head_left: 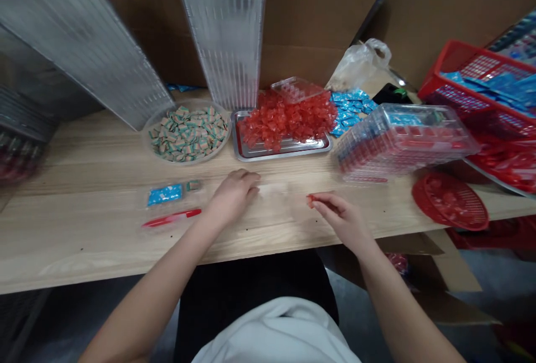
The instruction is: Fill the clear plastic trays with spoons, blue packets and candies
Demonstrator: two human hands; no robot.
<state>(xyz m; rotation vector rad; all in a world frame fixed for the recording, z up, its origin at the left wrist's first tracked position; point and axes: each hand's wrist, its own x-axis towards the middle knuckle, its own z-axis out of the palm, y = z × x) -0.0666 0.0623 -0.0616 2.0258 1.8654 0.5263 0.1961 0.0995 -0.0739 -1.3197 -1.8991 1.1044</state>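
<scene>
My right hand (341,218) pinches a small translucent red piece (310,201) between thumb and fingertips, just above the table. Bent fingers of my left hand (235,192) rest on a faint clear plastic tray (272,206), apparently gripping it; its edges are hard to make out. Left of that hand, the clear plastic holds a blue packet (164,194), a small striped piece (193,185) and a red pen (172,218). Behind my hands, a metal tray (276,155) carries a heap of red pieces (288,117).
A round clear dish (146,148) of striped pieces stands back left. Tall stacks of clear trays (234,33) lean behind. To the right are filled clear packs (397,142), blue packets (349,109), a red colander (450,201) and a red basket (444,67).
</scene>
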